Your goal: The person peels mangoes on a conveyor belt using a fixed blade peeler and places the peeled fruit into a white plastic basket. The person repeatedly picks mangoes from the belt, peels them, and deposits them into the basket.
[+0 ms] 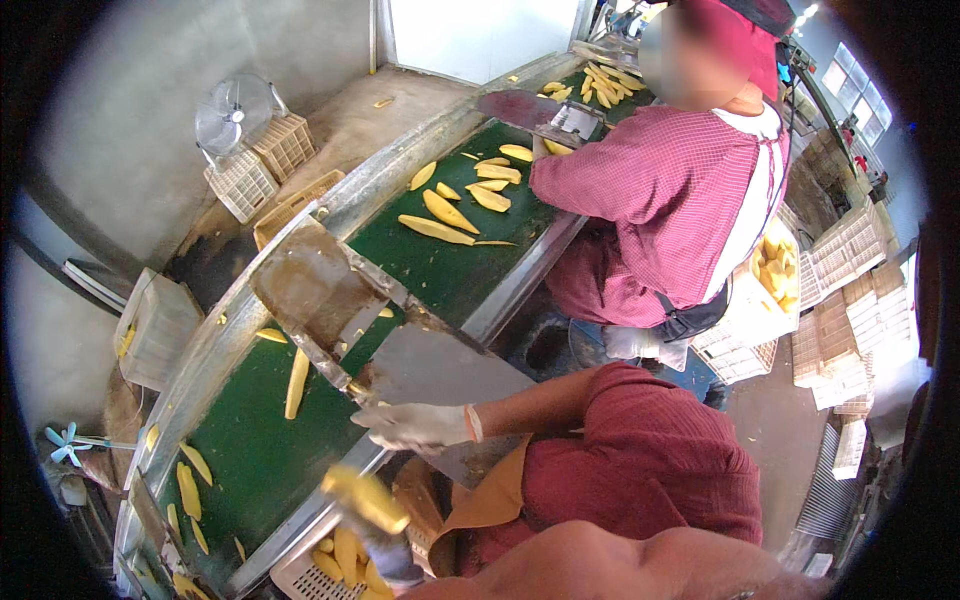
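Observation:
My right hand (416,427), in a pale glove, lies at the edge of a grey metal board (435,364) set across the green conveyor belt (247,420). Whether it grips anything is unclear. Lower down, my left hand (390,559), in a greyish glove and blurred, holds a yellow piece of peeled produce (367,499) above a plastic crate (300,576). Similar yellow pieces (346,555) fill part of that crate. On the belt lie more long yellow pieces (298,384), several of them beyond the board. A brown apron (487,499) hangs at my front.
A co-worker in a red checked smock (660,180) sits farther up the belt, beside another board (517,109). Behind them are stacked crates (847,255) and a crate of yellow pieces (776,274). Across the belt stand a fan (236,116) and a pale bin (157,330). The belt has a raised metal rim (199,345).

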Available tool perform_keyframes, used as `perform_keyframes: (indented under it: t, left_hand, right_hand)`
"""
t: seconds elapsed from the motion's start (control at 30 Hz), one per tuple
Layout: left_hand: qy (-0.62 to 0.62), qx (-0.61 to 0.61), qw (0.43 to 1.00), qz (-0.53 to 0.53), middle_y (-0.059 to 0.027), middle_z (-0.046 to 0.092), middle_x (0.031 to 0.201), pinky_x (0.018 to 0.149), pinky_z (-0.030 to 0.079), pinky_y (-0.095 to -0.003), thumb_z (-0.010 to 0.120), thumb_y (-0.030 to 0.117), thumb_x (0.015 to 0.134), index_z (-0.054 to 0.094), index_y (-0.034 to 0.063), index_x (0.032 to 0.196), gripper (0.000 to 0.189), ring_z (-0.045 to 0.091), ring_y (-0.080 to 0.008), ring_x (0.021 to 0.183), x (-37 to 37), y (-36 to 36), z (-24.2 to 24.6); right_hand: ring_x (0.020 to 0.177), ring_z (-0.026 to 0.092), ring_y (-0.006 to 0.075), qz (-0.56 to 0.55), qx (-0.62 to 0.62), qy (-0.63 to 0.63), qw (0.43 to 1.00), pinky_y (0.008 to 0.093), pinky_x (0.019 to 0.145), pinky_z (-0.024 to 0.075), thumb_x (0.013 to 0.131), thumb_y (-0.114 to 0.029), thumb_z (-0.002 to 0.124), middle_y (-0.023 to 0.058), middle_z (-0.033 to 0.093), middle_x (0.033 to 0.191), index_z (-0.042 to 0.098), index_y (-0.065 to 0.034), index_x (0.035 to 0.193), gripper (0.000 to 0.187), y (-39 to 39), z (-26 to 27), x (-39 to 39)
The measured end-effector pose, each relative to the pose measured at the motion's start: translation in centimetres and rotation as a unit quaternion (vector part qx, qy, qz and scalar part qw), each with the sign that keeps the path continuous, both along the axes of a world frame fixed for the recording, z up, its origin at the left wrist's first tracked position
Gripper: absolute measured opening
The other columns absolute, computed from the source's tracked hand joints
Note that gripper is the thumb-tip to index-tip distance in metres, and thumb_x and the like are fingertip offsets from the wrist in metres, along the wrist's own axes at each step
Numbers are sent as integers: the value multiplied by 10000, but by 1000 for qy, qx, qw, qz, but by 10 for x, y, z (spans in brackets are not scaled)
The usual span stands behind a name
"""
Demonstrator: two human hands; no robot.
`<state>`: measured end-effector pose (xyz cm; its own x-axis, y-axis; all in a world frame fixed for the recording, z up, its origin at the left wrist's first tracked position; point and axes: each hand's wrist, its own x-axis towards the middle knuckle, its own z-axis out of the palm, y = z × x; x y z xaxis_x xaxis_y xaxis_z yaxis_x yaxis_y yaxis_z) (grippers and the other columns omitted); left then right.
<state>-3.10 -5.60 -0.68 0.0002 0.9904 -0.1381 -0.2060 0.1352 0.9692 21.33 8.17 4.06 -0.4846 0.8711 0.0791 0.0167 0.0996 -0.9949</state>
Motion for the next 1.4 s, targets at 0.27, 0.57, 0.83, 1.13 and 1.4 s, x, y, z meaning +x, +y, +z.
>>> perform_keyframes:
  t: [0.27, 0.57, 0.83, 1.13, 1.4]
  left_hand:
    - [-48, -22, 985, 165, -123, 734, 1278, 1060, 569, -434, 595, 113, 1105, 645, 13, 1444, 357, 698, -301, 1168, -27, 243, -97]
    - [-353, -178, 912, -111, -108, 734, 1285, 1097, 546, -448, 595, 192, 1114, 617, 36, 1482, 400, 700, -284, 1177, 45, 386, -170]
    - [-390, -177, 894, -129, -111, 733, 1311, 1103, 549, -449, 572, 224, 1130, 607, 42, 1497, 411, 701, -281, 1196, 70, 375, -147]
    - [-432, -183, 877, -108, -113, 732, 1340, 1111, 553, -451, 546, 260, 1147, 596, 49, 1513, 426, 702, -277, 1217, 84, 356, -143]
    - [-439, -173, 877, -92, -115, 731, 1366, 1118, 556, -452, 523, 292, 1163, 587, 55, 1528, 440, 702, -274, 1236, 91, 352, -121]
  right_hand:
    - [1367, 617, 372, -215, 288, -358, 862, 523, 1185, 478, 957, -187, 748, 166, 649, 1445, 655, -113, 1467, 523, -8, 0, 64]
    - [1400, 548, 328, -184, 411, -399, 799, 544, 1283, 317, 1047, -440, 659, 123, 729, 1234, 815, -50, 1034, 420, 157, -26, 3]
    - [1347, 618, 354, -224, 412, -332, 818, 469, 1201, 470, 1005, -428, 725, 139, 724, 1338, 763, -63, 1253, 442, 193, 4, -8]
    - [1480, 523, 431, -144, 414, -403, 804, 635, 1276, 319, 960, -415, 748, 212, 585, 1543, 633, -33, 1482, 657, 104, -22, 34]
    - [1531, 478, 471, -163, 428, -387, 801, 648, 1296, 312, 911, -440, 797, 208, 547, 1624, 601, -24, 1546, 784, 92, 4, 46]
